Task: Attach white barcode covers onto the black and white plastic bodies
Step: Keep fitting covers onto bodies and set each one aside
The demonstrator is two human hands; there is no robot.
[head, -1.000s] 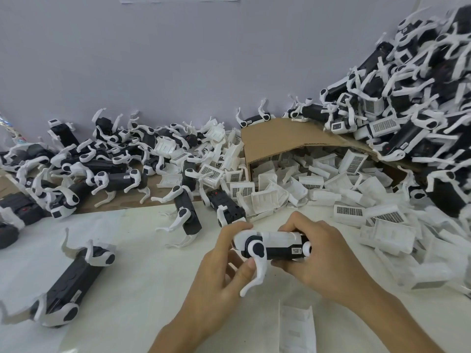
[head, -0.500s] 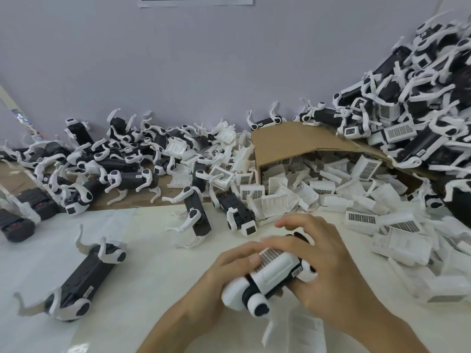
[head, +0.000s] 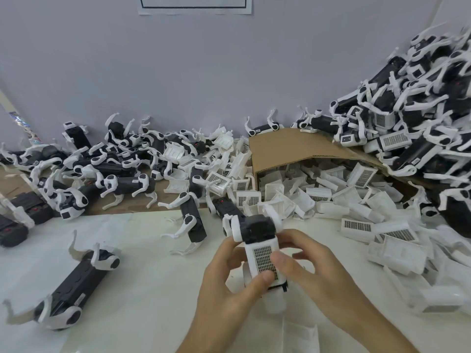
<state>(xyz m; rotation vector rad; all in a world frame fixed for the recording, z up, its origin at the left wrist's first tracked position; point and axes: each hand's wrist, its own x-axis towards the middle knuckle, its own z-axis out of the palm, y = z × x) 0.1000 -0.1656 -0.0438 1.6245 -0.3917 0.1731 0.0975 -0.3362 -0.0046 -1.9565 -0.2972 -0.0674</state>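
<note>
One change: plastic body (head: 257,229) now end-on to me, barcode cover (head: 263,259) up.
Left hand (head: 224,289): grips it, thumb on cover.
Right hand (head: 318,276): grips likewise.

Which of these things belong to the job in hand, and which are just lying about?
In the job: the body gripped by the left hand and right hand; the barcode cover on it; loose covers by the cardboard box.
Lying about: the paper sheet on the wall; the shiny strip at far left.
</note>
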